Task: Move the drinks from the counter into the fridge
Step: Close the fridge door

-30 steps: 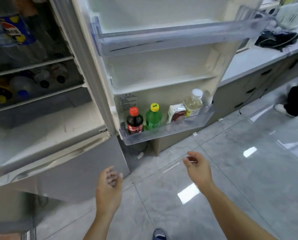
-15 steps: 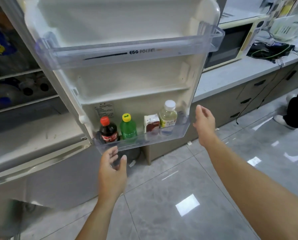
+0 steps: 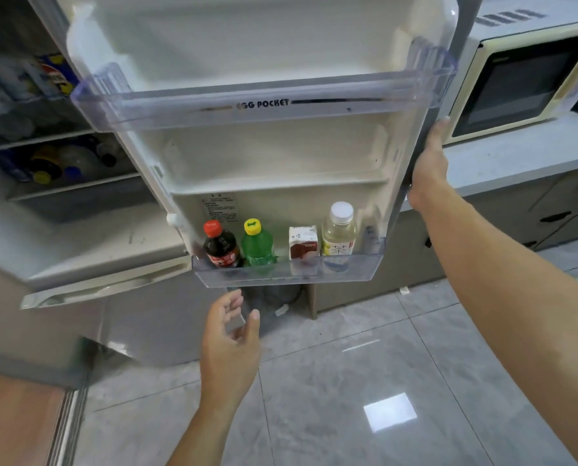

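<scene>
The fridge door (image 3: 281, 45) stands open toward me. Its bottom door bin (image 3: 281, 272) holds a cola bottle (image 3: 221, 245) with a red cap, a green bottle (image 3: 257, 245) with a yellow cap, a small carton (image 3: 302, 242) and a pale tea bottle (image 3: 338, 232) with a white cap. My right hand (image 3: 429, 163) lies against the door's outer edge with its fingers stretched upward. Just below the bin, my left hand (image 3: 228, 344) hovers with relaxed fingers and holds nothing. More bottles (image 3: 55, 163) lie on the fridge shelves at left.
A clear bin marked EGG POCKET (image 3: 264, 105) spans the door higher up. A cream microwave (image 3: 523, 82) sits on the grey counter (image 3: 516, 156) at right, with drawers below. Grey tiled floor (image 3: 365, 381) spreads underneath. The freezer drawer front (image 3: 96, 290) juts out at lower left.
My right hand rose from the door's lower corner to its outer edge. The door has swung left, closer to me. My left hand stays low under the bin.
</scene>
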The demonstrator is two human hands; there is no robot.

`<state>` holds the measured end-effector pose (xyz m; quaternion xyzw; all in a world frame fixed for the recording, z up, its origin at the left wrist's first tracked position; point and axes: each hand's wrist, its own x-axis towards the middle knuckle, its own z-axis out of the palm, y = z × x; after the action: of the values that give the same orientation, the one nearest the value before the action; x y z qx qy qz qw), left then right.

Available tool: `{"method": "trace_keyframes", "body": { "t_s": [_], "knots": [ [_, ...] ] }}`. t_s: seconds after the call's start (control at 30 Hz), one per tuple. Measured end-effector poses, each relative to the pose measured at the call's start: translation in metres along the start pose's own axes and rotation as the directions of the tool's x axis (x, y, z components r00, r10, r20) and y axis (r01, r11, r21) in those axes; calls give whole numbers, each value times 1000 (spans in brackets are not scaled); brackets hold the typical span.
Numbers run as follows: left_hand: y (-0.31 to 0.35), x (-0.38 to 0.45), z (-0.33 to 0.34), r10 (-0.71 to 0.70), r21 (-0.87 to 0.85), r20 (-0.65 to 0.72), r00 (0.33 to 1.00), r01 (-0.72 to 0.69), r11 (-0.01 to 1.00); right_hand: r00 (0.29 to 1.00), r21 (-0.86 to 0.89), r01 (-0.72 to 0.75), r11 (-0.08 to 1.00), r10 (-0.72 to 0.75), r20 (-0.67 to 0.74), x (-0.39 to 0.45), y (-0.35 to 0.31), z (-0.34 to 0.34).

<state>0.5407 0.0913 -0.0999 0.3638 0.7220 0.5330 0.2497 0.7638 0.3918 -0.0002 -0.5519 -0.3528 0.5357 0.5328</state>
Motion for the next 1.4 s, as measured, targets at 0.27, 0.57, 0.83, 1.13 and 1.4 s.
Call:
{"method": "trace_keyframes", "body": {
  "t_s": [0.27, 0.57, 0.83, 1.13, 1.4],
  "knots": [
    [-4, -27, -26, 22, -6, 3, 1000, -22, 1000, 990, 146, 97, 984, -80, -118, -47, 25, -8],
    [-25, -60, -92, 52, -72, 100, 994, -45, 996, 809, 110, 457, 883, -361, -464, -214, 78, 2],
    [-52, -113, -204, 284, -75, 181, 941, -275, 959, 691, -117, 690, 714, -698, -188, -390, 152, 32],
    [-88, -124, -302, 411, -32, -84, 908, -415, 909, 618, -126, 770, 625, -683, 389, -508, 183, 167],
    [-104, -27, -372, 181, -39, -492, 852, -229, 973, 532, -89, 784, 614, -591, 606, -495, 180, 301]
  ]
}}
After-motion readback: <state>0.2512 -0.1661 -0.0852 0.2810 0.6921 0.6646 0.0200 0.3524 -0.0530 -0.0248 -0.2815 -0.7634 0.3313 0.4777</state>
